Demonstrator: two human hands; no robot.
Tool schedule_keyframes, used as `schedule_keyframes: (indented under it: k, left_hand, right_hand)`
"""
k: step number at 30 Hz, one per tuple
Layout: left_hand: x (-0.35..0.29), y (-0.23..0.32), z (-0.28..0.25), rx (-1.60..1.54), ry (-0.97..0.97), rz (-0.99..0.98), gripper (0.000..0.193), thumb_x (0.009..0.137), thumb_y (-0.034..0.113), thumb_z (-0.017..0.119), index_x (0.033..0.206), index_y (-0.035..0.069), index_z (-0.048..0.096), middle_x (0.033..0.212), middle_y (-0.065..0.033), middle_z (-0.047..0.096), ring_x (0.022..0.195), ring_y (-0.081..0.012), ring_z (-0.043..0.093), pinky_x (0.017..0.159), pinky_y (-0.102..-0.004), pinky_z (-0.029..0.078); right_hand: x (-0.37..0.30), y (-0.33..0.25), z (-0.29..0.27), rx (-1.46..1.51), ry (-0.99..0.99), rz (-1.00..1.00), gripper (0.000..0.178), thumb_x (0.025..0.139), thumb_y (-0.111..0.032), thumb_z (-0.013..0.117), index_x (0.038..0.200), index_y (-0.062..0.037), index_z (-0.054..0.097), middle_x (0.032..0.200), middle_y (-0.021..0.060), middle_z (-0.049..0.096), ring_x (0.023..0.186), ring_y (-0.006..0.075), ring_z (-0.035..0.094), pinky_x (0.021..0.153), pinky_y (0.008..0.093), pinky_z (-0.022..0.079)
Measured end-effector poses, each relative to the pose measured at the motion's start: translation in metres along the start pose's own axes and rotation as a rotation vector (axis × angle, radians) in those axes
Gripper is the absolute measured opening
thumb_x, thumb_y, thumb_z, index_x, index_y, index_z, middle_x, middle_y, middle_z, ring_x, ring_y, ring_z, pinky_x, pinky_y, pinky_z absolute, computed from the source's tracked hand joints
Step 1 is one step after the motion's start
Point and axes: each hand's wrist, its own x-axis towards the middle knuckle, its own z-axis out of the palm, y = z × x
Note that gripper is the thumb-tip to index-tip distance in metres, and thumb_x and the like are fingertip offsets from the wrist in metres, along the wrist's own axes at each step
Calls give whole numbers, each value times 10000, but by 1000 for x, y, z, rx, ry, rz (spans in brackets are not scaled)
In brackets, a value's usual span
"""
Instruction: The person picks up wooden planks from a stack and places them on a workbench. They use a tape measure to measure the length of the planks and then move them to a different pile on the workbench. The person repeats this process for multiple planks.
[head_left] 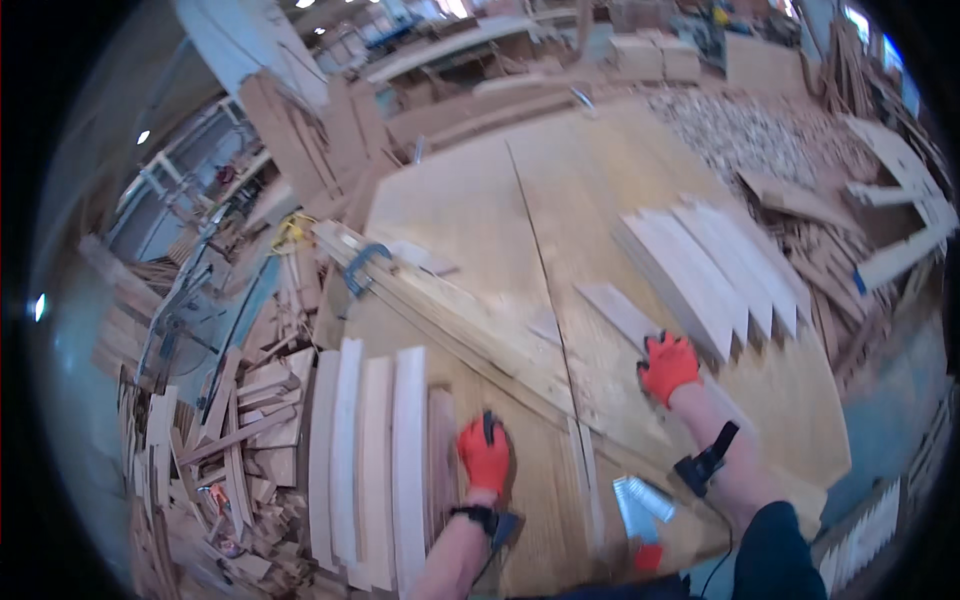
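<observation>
1. A heap of wood offcuts [230,440] lies at the far left, below the worktop's edge.
2. A row of pale slats [365,450] lies side by side on the worktop [470,200], their long sides touching, near its left edge.
3. The left hand [484,455], in an orange glove, rests just right of the slats, closed around a small dark tool [489,427] whose tip shows above the knuckles; what kind of tool it is cannot be told. A dark band sits on that wrist.
4. A long batten [440,300] runs diagonally from upper left toward the middle of the worktop, with a blue clamp [362,268] on it near its far end.
5. A narrow board [625,315] lies to the right of the middle seam. The right hand [668,365], also orange-gloved, presses down on its near end, fingers spread flat, gripping nothing.
6. A fan of angled boards [715,270] lies just beyond the right hand, overlapping one another.
7. More scrap wood [850,230] is piled at the far right.
</observation>
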Motion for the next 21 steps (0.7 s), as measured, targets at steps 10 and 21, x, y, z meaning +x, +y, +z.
schedule_keyframes:
  k: [10, 21]
  left_hand:
    - [149, 115, 79, 445, -541, 24, 780, 712, 566, 755, 1285, 71, 568, 1261, -174, 615, 1236, -330, 524, 1023, -474, 386]
    - [74, 212, -22, 81, -1682, 930, 871, 682, 458, 794, 1397, 45, 518, 1322, -212, 571, 1229, -340, 569, 1064, -438, 430]
  right_hand:
    - [-169, 125, -7, 110, -225, 214, 892, 765, -620, 722, 1443, -99, 469, 1283, 172, 572, 1146, 325, 607, 952, 436, 491]
    - [-218, 171, -6, 90, -389, 122, 860, 775, -697, 651, 1302, -28, 534, 1183, 171, 634, 1096, 318, 641, 907, 434, 502]
